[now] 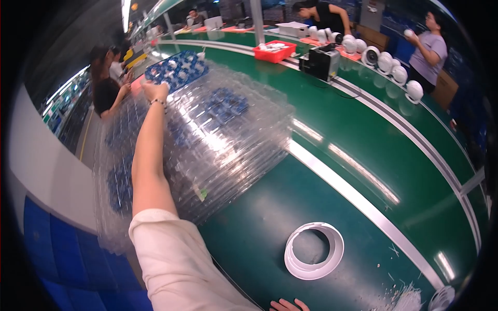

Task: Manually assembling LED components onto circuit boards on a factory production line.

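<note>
Our left hand [155, 92] is at the blue panel [179, 70], at the far end of the clear plastic trays [233, 142]; our right hand [289, 305] shows partly below the white ring [312, 271]. We cannot tell whether either hand is gripping.

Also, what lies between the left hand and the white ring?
The head view shows stacked clear plastic trays, then bare dark green tabletop up to the white ring.

Clear plastic trays [251, 137]: shiny, stacked in a pile
Blue boards [179, 71]: bunched at the pile's far end
</note>
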Demonstrator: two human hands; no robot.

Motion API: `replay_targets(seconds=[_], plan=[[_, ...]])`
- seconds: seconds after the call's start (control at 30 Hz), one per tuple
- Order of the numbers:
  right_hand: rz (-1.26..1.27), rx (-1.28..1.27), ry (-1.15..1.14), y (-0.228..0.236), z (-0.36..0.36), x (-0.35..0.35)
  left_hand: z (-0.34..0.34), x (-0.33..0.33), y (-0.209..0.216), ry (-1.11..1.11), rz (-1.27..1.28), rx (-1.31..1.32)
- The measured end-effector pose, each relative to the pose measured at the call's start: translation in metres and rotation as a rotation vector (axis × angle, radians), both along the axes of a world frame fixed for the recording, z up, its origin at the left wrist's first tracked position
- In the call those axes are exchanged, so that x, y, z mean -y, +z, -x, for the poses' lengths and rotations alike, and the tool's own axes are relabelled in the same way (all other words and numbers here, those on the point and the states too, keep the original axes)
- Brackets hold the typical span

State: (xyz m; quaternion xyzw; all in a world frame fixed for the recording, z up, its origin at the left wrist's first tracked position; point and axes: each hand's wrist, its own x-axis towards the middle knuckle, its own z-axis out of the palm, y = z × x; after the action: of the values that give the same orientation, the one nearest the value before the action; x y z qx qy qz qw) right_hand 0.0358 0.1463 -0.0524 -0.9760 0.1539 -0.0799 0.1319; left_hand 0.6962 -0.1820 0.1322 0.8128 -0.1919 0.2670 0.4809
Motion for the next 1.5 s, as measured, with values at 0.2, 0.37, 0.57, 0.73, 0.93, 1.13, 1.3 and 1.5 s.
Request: replay_targets(seconds=[0.2,0.37,0.57,0.73,0.93,1.13,1.3,1.5], plan=[[0.186,0.05,-0.011,-0.014,-0.006,-0.009,0.036,0.039,-0.001,-0.122,0.242,-0.141],[-0.005,-0.104,0.016,0.021,-0.008,-0.001,0.019,0.006,0.068,-0.68,0.267,0.017],[-0.046,0.166,-0.014,0.019,-0.006,-0.003,0.186,-0.062,0.17,-1.007,0.309,0.19],[-0.164,0.386,-0.044,-0.003,0.001,0.004,0.342,-0.118,0.143,-1.454,0.308,-0.232],[0.002,0.596,-0.217,0.022,0.092,0.031,0.47,-0.246,0.051,-1.659,0.063,-0.412],[0.119,0.628,-0.461,0.053,0.174,0.032,0.524,-0.291,-0.007,-1.778,-0.045,-0.563],[-1.155,1.443,-0.906,0.075,0.196,0.039,0.558,-0.3,-0.044,-1.606,-0.03,-0.038],[-1.516,1.961,-0.901,0.074,0.224,0.071,0.579,-0.303,-0.078,-1.437,-0.074,0.609]])
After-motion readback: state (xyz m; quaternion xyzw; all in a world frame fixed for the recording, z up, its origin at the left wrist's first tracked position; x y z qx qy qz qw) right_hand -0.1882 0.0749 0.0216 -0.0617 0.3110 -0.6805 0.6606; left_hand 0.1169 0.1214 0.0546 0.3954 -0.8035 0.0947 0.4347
